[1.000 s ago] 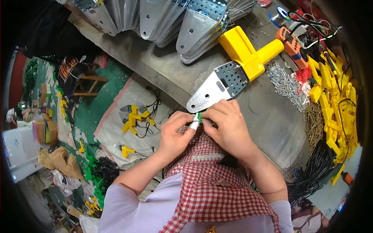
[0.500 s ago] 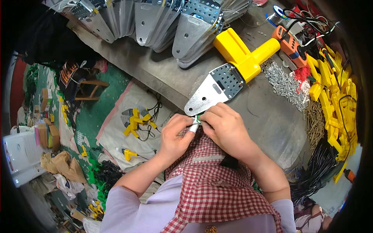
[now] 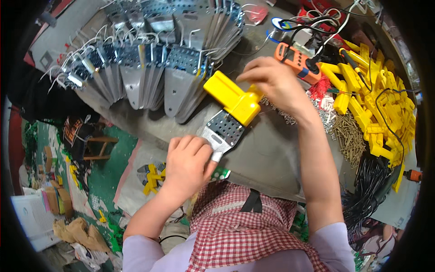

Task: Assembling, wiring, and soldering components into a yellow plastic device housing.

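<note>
A yellow plastic handle (image 3: 244,106) is joined to a perforated dark plate (image 3: 225,128) and a silver metal blade (image 3: 213,141), lying on the grey bench. My left hand (image 3: 188,163) is closed over the blade's near end, which its fingers partly hide. A pale wrap shows at the thumb tip. Just beside that thumb, at the bench edge, is a small green piece with white spots (image 3: 221,174). My right hand (image 3: 276,84) reaches across the handle's right-hand part, fingers loosely bent and apart, with nothing visible in them.
Fanned rows of similar metal blades (image 3: 174,95) stand at the back left. An orange power strip (image 3: 299,63) lies behind my right hand. Silver screws (image 3: 324,113), brass-coloured screws (image 3: 348,138), yellow plastic parts (image 3: 385,113) and black cables (image 3: 369,190) crowd the right side.
My hands have parted from the small white-and-green thing between them. The right hand moved up and away over the handle; the left moved onto the blade. The whole view has shifted.
</note>
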Tool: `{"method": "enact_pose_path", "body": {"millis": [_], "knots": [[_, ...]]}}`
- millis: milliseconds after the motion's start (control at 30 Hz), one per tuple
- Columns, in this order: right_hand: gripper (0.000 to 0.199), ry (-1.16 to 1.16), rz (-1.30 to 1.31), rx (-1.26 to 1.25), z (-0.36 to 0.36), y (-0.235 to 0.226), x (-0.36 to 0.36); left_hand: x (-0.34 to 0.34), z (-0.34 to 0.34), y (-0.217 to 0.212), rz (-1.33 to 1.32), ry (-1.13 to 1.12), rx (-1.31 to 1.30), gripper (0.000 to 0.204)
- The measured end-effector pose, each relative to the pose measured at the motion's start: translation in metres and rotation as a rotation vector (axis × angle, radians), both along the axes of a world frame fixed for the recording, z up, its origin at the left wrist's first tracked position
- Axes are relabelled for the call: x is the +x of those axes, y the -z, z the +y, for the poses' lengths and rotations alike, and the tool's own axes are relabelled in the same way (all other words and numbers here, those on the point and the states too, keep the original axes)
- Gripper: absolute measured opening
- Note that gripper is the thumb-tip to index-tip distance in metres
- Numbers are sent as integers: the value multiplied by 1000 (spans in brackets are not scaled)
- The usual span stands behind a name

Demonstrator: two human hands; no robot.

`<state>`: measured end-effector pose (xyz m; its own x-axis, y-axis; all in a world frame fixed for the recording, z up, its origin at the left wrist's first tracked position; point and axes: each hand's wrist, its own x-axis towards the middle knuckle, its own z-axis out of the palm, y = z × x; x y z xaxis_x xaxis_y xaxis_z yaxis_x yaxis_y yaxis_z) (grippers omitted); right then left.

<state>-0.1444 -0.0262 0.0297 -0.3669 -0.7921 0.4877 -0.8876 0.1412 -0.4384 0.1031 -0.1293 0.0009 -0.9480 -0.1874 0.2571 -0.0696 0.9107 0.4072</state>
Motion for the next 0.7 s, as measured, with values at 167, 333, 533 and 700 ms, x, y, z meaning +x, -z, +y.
{"method": "enact_pose_path", "body": {"millis": [167, 333, 533, 700], "knots": [[27, 786, 168, -505, 62, 5, -67, -95, 17, -37, 320, 114, -113, 45], [24, 419, -89, -447, 57, -14, -48, -168, 6, -38, -197, 20, 126, 67], [29, 626, -130, -174, 131, 30, -126, -88, 5, -88, 231, 51, 819, 51], [28, 709, 279, 505, 94, 54, -225, 54, -49, -82, 25, -155, 1177, 30]]}}
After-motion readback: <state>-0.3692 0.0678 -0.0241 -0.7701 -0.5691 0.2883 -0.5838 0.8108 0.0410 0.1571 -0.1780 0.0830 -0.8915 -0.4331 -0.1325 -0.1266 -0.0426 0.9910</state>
